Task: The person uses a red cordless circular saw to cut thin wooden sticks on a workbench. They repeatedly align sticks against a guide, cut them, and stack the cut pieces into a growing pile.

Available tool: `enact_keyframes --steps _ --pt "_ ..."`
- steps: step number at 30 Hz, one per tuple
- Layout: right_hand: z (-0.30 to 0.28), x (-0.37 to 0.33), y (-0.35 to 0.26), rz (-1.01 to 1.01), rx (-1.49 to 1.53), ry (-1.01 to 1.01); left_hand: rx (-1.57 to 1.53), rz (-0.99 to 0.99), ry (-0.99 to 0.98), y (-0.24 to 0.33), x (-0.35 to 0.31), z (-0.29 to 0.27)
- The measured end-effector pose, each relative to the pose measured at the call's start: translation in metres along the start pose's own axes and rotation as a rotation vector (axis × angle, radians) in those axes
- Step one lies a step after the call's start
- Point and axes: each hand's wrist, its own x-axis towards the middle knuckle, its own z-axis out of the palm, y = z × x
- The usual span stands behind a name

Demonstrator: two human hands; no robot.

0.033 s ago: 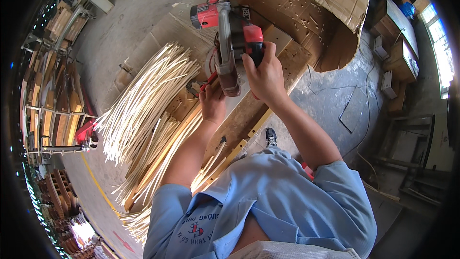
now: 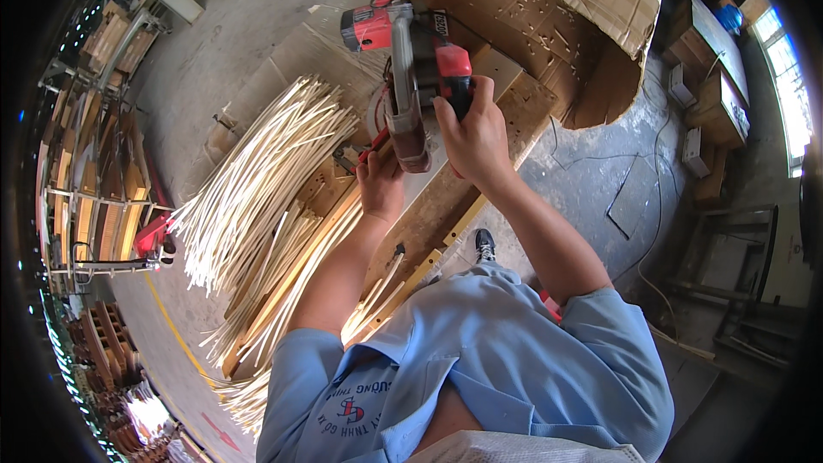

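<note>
A red and black miter saw (image 2: pixel 407 77) with a grey blade guard stands on a wooden bench. My right hand (image 2: pixel 478 135) is wrapped round its black and red handle. My left hand (image 2: pixel 381 187) is low beside the saw's base, by a red part of the fence, with its fingers curled. Pale thin wooden rods (image 2: pixel 343 227) run up along the bench toward that hand. What lies under its fingers is hidden, as is the blade's edge behind the guard.
A big heap of pale rods (image 2: pixel 266 163) lies left of the saw. An open cardboard box (image 2: pixel 549 26) with small offcuts stands behind it. Cables (image 2: pixel 660 206) cross the floor on the right. Racks of wood pieces (image 2: pixel 99 189) stand far left.
</note>
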Motion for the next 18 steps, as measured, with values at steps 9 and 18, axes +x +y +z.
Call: enact_keyframes --steps 9,18 --pt "0.002 -0.011 0.006 -0.088 0.038 0.046 0.015 0.010 0.021 -0.004 0.005 0.006" --pt "0.005 -0.021 0.014 -0.054 0.011 0.024 0.004 0.023 0.048 -0.006 0.006 0.005"
